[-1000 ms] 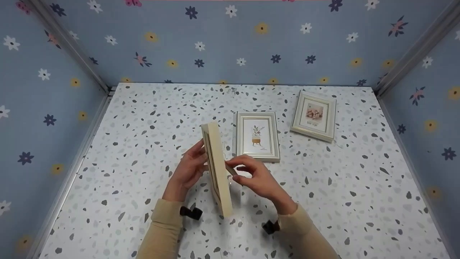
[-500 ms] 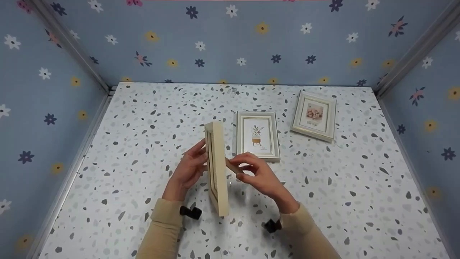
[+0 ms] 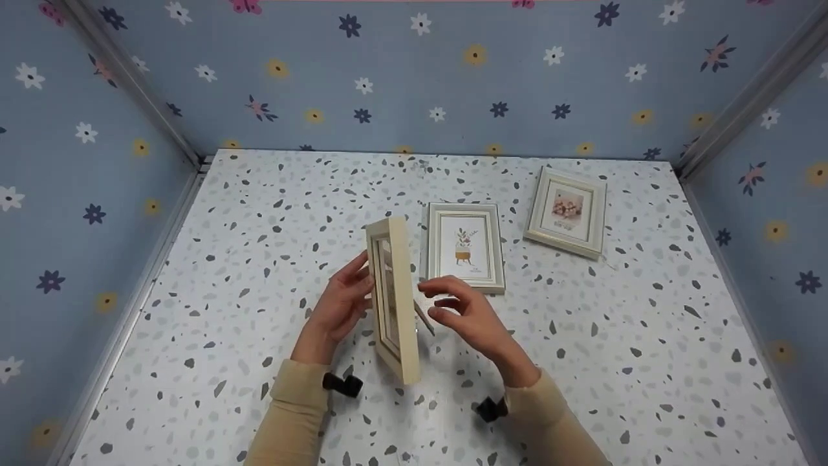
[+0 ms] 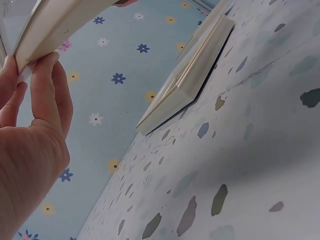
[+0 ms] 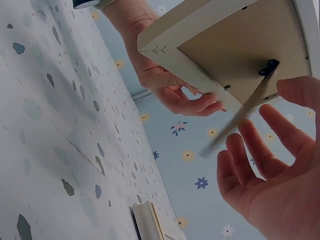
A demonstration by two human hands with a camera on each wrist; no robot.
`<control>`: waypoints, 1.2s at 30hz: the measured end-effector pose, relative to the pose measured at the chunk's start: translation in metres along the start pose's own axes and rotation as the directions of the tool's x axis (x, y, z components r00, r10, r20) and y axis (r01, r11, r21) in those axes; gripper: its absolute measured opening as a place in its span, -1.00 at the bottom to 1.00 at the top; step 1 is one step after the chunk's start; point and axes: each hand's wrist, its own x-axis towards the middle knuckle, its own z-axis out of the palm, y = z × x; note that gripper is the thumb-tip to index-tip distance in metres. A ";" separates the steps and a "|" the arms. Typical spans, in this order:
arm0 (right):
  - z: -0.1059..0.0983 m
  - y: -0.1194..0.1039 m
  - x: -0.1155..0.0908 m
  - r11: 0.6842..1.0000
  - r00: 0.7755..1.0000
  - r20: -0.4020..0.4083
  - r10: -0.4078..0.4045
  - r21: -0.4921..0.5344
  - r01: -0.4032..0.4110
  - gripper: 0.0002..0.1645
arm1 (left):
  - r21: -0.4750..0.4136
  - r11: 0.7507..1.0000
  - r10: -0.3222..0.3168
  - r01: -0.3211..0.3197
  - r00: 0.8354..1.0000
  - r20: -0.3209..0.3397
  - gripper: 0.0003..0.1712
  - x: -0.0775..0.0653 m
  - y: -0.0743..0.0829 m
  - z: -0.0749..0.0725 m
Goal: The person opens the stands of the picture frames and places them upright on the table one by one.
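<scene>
From the frame [image 3: 399,301] that the left hand [image 3: 343,302] pinches, I see the stand leg [image 5: 241,111] slant lengthwise toward the nearer right hand [image 3: 469,318], its fingers parted and holding nothing.

Item count at the table [image 3: 259,213] (one): three frames [image 3: 402,301], two hands [image 3: 469,317].
From where I stand, I count one prop leg [image 5: 250,101] in view, two sleeves [image 3: 299,401], two black wrist units [image 3: 350,386], one per wrist, and three walls [image 3: 394,84].
</scene>
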 end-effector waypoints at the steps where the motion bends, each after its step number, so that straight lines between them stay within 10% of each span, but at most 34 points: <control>1: 0.000 -0.001 -0.001 1.000 1.000 -0.011 -0.004 0.008 0.004 -0.59 | 0.003 1.000 0.003 -0.003 1.000 0.000 -0.43 0.000 0.000 0.000; 18: -0.003 -0.032 -0.010 0.970 0.959 -0.214 -0.187 0.117 0.215 -0.70 | 0.060 0.998 0.025 -0.019 0.995 -0.099 -0.45 -0.001 -0.001 -0.005; 36: -0.004 -0.030 -0.006 0.966 0.955 -0.241 -0.175 0.147 0.214 -0.63 | 0.148 0.987 0.090 -0.062 0.978 -0.187 -0.37 -0.002 0.001 -0.005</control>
